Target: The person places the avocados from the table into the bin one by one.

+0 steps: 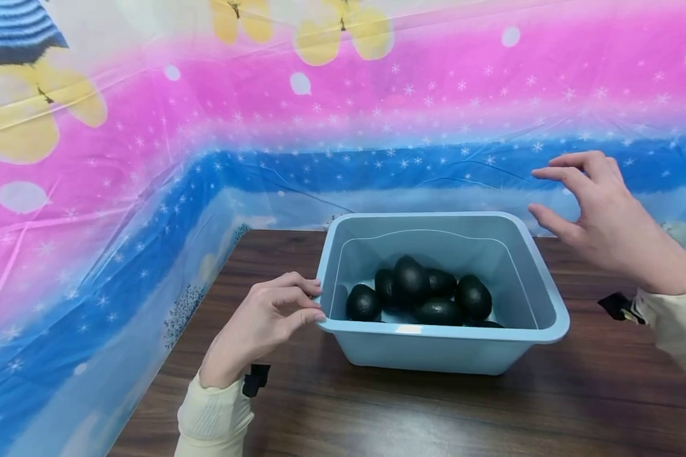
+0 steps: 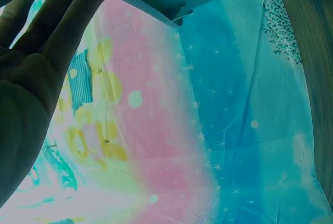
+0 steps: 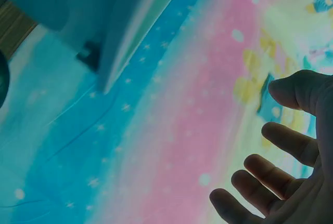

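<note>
A light blue plastic bin [image 1: 429, 352] stands on the wooden table. Inside it lie several dark avocados [image 1: 410, 279], some heaped on others; the front wall partly hides the lowest ones. With thumb and fingers, my left hand [image 1: 265, 317] pinches the bin's left rim near the front corner. In the left wrist view, the fingers [image 2: 73, 26] of that hand reach up to the rim. Off the bin's right side, my right hand [image 1: 603, 219] is raised in the air, fingers spread and apart from the rim. The right wrist view shows nothing in its fingers [image 3: 289, 143].
A patterned cloth [image 1: 343, 127] in pink, blue and white hangs behind and to the left of the table [image 1: 377, 419]. Dark wrist straps [image 1: 256, 381] show at both cuffs.
</note>
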Available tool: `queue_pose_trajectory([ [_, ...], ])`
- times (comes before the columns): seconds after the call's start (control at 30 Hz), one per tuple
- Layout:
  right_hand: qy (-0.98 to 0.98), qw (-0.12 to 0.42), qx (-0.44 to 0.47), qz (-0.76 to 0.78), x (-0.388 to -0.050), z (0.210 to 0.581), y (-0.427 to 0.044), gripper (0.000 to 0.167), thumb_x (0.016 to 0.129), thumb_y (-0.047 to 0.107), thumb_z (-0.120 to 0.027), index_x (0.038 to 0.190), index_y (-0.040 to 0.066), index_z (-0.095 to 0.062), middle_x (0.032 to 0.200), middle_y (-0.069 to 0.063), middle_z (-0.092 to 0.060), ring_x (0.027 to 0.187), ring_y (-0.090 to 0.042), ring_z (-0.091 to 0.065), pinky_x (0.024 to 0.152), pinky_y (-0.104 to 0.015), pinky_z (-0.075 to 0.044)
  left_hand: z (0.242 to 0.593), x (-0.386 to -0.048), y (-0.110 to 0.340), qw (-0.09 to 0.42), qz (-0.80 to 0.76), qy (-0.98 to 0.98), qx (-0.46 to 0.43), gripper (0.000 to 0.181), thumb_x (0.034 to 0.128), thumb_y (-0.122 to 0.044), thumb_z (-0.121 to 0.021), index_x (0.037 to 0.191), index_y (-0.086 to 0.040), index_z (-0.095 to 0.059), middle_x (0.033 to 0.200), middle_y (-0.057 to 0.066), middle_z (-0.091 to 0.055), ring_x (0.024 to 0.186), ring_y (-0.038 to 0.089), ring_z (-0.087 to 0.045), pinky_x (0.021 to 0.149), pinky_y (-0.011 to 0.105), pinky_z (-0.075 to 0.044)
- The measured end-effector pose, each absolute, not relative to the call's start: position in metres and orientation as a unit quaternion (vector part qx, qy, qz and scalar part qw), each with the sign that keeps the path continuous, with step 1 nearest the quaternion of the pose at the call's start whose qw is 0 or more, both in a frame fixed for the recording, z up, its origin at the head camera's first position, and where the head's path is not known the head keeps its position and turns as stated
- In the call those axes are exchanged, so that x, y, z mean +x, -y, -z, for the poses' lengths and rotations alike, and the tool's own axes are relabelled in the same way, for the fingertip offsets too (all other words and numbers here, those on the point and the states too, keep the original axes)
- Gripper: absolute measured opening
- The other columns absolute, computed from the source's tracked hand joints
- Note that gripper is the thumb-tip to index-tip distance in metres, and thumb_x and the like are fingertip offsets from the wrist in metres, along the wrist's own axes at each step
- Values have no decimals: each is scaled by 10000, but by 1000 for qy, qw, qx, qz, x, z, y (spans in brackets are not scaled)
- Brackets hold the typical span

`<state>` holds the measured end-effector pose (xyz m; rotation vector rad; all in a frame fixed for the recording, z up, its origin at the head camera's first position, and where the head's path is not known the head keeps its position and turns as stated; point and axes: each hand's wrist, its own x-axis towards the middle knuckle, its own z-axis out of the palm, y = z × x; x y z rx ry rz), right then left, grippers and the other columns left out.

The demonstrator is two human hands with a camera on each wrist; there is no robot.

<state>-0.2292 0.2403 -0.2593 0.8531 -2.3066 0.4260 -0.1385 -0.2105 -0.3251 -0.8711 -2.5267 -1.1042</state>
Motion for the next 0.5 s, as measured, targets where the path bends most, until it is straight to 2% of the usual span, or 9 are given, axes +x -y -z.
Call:
queue_pose_trajectory([
  [0.23,913,267,238,-195,-252,277,-263,473,887,81,-699,1298,-76,-525,1324,-321,-375,1200,-501,-335,862,-649,-322,327,-137,211,125,381,867,-298,106,813,-132,-800,829,-227,-755,1053,-30,-680,1100,116,-617,775,280,-565],
  [0.43,943,150,197,-224,-281,308,-280,559,962,282,-628,1367,-63,-456,1331,-372,-332,1198,-545,-320,867,-706,-333,328,-137,211,129,375,869,-298,97,809,-134,-803,828,-220,-761,1042,-28,-683,1095,117,-622,781,278,-565],
  [0.5,949,107,195,-224,-290,323,-282,590,969,299,-612,1389,-70,-424,1321,-381,-334,1171,-535,-345,865,-706,-355,329,-137,211,128,373,869,-297,77,813,-143,-801,827,-208,-762,1041,-27,-682,1094,118,-623,781,279,-565],
])
